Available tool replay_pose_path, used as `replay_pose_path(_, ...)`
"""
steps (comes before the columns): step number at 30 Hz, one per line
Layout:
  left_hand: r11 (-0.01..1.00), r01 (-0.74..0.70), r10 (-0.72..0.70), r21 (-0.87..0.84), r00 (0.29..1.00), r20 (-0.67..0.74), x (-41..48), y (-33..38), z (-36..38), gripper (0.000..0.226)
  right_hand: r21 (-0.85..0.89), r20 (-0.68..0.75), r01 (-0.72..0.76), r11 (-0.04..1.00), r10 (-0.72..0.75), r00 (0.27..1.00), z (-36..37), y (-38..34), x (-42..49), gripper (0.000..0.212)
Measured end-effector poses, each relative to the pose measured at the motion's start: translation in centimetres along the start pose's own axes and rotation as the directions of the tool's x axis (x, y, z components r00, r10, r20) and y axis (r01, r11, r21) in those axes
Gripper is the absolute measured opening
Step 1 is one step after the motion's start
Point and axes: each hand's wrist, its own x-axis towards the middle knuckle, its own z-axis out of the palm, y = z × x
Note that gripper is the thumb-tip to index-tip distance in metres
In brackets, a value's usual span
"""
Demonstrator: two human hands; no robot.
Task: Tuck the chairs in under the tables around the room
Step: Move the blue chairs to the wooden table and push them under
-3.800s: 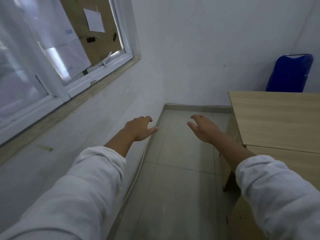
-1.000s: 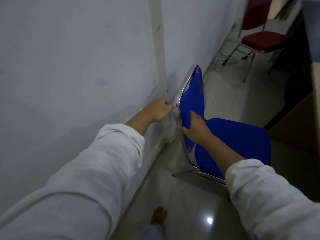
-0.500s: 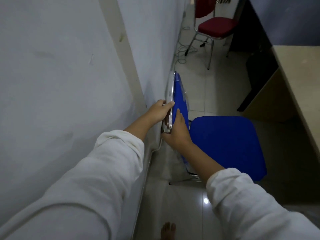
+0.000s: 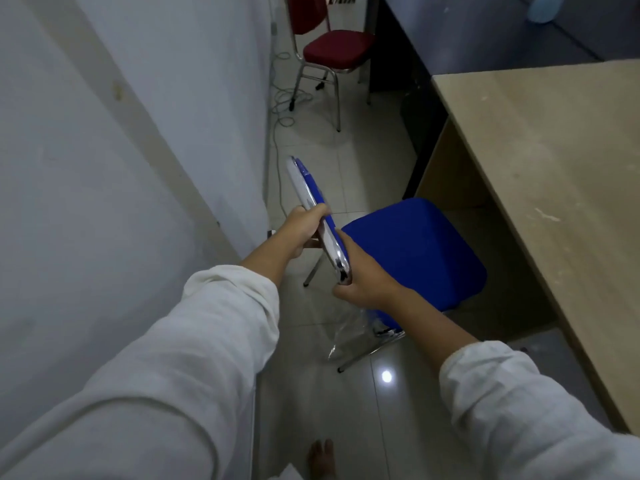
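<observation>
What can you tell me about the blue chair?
The blue chair has a padded blue seat, a thin blue backrest seen edge-on, and a shiny metal frame with slim legs on the tiled floor. Clear plastic wrap hangs by its rear legs. The left hand and right hand both grip the backrest. Its seat points toward the wooden table, not yet tucked under.

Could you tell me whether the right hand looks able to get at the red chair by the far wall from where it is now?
Probably not: the right hand is gripping the blue chair, and the red chair stands well beyond it across open floor.
</observation>
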Motion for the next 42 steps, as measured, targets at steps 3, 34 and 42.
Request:
replay_pose_path(3,0.999,0.036,-0.035,-0.04,0.999,0.031,0.1,0.3,2.4,0.014,-0.013,-0.003,-0.016,1.0,0.016,1.0,-2.2,1.7,-1.9,0.102)
replay_pose_path(34,0.847,-0.369,0.492,0.382,0.816,-0.303,7.6,3.1,13.2,0.012,-0.11,-0.492,-0.355,0.929,0.259,0.831,-12.5,6.9,-6.6,0.053)
replay_pose_path(42,0.812,-0.401,0.489,0.425,0.864,-0.119,12.7,6.9,13.1,0.011,-0.083,-0.732,-0.403,0.911,0.218,0.645,-11.3,6.2,-4.4,0.048)
